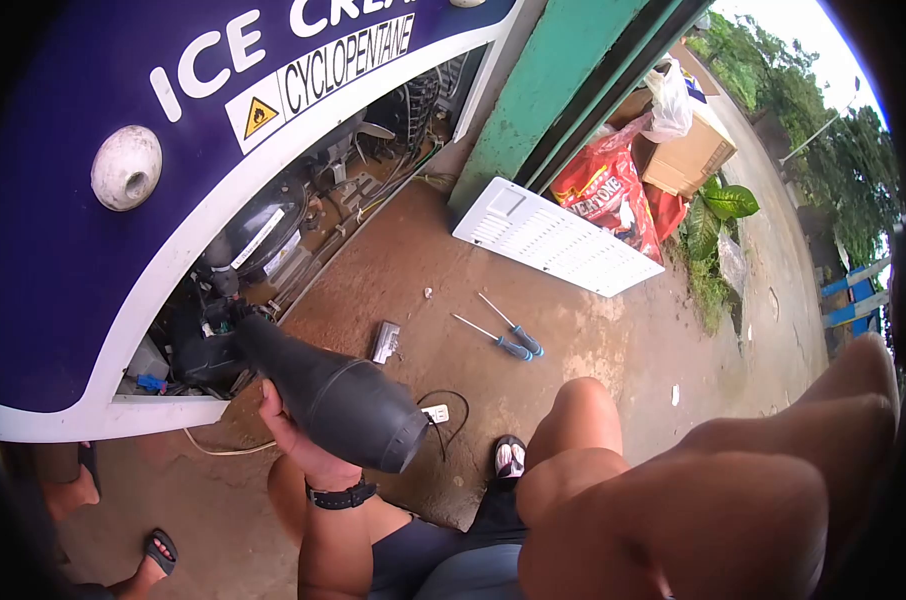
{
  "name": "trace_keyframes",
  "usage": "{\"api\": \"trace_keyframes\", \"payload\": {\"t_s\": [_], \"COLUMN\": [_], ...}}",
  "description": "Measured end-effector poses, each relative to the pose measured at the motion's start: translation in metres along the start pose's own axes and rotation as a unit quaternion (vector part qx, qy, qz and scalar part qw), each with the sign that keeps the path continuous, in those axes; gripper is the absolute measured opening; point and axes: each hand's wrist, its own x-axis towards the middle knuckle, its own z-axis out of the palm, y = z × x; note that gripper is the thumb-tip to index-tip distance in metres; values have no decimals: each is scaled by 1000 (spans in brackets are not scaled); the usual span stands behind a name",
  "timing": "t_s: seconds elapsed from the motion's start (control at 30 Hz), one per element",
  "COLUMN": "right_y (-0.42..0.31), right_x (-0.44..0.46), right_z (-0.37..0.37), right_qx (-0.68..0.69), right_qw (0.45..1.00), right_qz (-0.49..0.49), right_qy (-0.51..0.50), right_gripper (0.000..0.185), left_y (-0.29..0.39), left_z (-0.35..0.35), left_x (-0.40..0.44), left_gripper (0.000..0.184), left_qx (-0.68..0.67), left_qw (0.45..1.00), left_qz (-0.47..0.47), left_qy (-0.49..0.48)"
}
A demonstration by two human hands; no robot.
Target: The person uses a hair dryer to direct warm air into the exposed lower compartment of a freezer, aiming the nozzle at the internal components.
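Observation:
My left hand (313,448), with a dark watch on its wrist, is closed around a black blower (338,400). The blower's narrow nozzle points into the open machine compartment (263,245) at the base of a blue and white ice cream freezer (43,230). Inside sit a black compressor (265,222), wiring and pipes. The blower's body hides part of my fingers and the lower compartment edge. My right hand does not show; bare legs (693,510) fill the lower right.
Two blue-handled screwdrivers (518,345) and a small metallic item (385,341) lie on the wet brown floor. A white vented panel (558,238) leans by a green post (543,80). A white socket (436,413) with a black cord is near my foot. Another person's sandalled foot (157,550) is lower left.

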Motion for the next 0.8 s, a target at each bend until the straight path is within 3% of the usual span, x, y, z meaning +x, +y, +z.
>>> {"api": "trace_keyframes", "payload": {"t_s": [0.17,0.23,0.27,0.33,0.37,0.4,0.43,0.5,0.57,0.67,0.77,0.8], "right_y": [10,25,36,67,80,87,95,105,126,147,155,152], "right_x": [-7,-18,-25,-47,-62,-83,-94,-109,-124,-136,-144,-146], "right_z": [5,-11,-25,-59,-76,-81,-77,-71,-73,-72,-69,-69], "right_qx": [-30,-127,-242,-442,-477,-413,-405,-303,-352,-415,-432,-432], "right_qw": [999,990,967,856,792,797,801,816,806,858,848,847], "right_qz": [-33,-14,32,178,268,353,349,435,421,217,204,204], "right_qy": [-32,-51,-76,-198,-272,-265,-270,-232,-222,-210,-232,-233], "right_gripper": [36,37,38,40,59,64,64,70,67,54,45,45], "left_y": [2,-2,-2,2,6,7,8,7,12,23,29,30], "left_z": [6,-7,7,4,2,2,2,4,4,11,3,-6], "left_x": [-9,-8,-14,-16,-18,-21,-23,-24,-24,-20,-24,-23], "left_gripper": [50,51,55,56,56,57,57,55,57,57,60,59], "left_qx": [6,-42,-32,-32,-33,-52,-47,-67,-68,37,77,201], "left_qw": [999,998,996,998,998,996,997,996,997,997,993,962], "left_qz": [-36,-34,-13,-31,-58,-65,-55,-51,-40,-53,5,121], "left_qy": [-8,16,88,46,8,14,18,30,26,31,90,136]}}
